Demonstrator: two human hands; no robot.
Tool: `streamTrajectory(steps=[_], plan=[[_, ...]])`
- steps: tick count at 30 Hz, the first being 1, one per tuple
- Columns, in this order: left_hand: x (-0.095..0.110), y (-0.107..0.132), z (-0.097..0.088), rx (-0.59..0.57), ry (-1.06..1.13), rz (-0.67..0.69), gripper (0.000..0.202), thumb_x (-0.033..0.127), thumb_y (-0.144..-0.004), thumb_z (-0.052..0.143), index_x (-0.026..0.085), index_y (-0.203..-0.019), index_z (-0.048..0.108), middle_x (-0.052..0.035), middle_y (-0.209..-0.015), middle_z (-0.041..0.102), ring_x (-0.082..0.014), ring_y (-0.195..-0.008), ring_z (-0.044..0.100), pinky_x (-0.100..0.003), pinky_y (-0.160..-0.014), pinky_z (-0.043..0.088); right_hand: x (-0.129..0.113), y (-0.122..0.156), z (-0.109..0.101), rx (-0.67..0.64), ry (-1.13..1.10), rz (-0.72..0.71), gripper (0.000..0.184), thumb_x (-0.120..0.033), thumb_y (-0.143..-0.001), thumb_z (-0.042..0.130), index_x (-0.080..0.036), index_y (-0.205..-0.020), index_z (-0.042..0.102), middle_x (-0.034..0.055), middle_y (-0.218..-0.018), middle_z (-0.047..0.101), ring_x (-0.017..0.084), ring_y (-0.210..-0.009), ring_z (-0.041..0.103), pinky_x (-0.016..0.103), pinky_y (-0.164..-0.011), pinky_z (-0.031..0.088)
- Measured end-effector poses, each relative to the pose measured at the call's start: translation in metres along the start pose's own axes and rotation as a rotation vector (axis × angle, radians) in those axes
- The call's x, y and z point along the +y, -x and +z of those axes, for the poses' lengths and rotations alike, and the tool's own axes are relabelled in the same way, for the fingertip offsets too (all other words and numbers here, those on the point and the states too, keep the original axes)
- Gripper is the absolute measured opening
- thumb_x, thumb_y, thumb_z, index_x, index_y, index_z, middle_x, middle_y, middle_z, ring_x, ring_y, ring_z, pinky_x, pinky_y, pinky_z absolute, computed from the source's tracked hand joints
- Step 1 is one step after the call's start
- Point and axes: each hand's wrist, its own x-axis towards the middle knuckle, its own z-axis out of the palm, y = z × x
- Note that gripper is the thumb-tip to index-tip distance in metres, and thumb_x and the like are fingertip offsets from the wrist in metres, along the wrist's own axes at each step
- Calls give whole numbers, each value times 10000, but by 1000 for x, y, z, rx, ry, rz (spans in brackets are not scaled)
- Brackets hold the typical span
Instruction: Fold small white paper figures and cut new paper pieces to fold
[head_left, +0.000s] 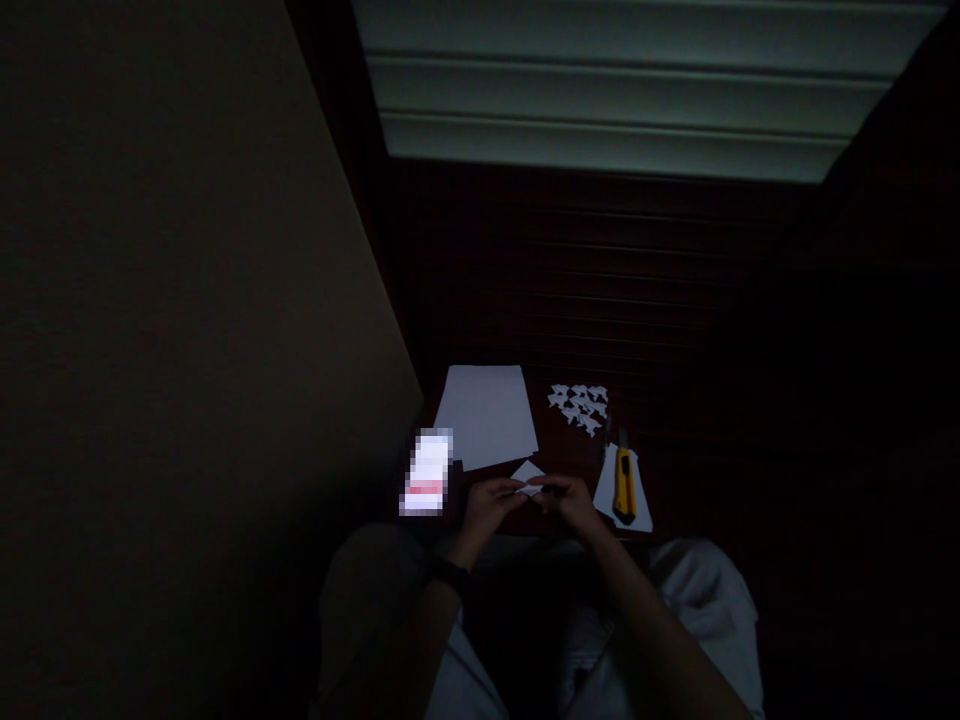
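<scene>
A small folded piece of white paper (529, 470) is held between my two hands near the front of a dark table. My left hand (491, 500), with a dark band on the wrist, pinches its left side. On its right side the fingers of my right hand (570, 500) are closed on the same paper. Dim light hides the finer creases and some fingertips. Behind my left hand lies a stack of large white sheets (487, 415). Several small folded paper shapes (579, 405) sit grouped beyond my right hand.
A yellow utility knife (624, 485) rests on smaller white paper pieces (643, 515) at the right of the table. At the left is a lit, blurred screen (427, 475). A wall (225, 250) rises close on the left, and a slatted panel (600, 110) stands behind.
</scene>
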Motion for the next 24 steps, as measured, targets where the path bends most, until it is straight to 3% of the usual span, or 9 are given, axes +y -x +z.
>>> streamTrajectory(steps=[3,15,20,24], plan=[[1,1,0,-11,-16,4,271,260,-564,732,120,-793,689,-104,-812,695,-233,-777,643,-305,-702,501,0,0,0,-8,-40,36,334,-307,-597,709,-154,-892,675,-18,-513,559,85,-431,462,205,-415,342],[6,3,2,5,-137,28,227,338,-576,718,157,-713,709,-80,-729,697,-235,-712,638,-304,-646,492,-5,1,1,74,-39,28,234,-352,-545,741,-167,-680,693,44,-670,665,174,-630,578,291,-608,433],[4,1,4,40,-86,-2,218,312,-555,736,146,-687,689,-73,-698,687,-207,-668,629,-278,-614,480,-5,1,3,124,3,24,238,-361,-540,743,-169,-662,675,26,-648,652,151,-598,556,276,-595,412],[5,1,4,25,7,-6,261,271,-549,744,139,-758,662,-45,-661,665,-166,-618,616,-244,-574,464,-7,1,6,149,-32,30,288,-375,-522,746,-166,-689,639,-8,-590,602,111,-504,490,236,-499,356]])
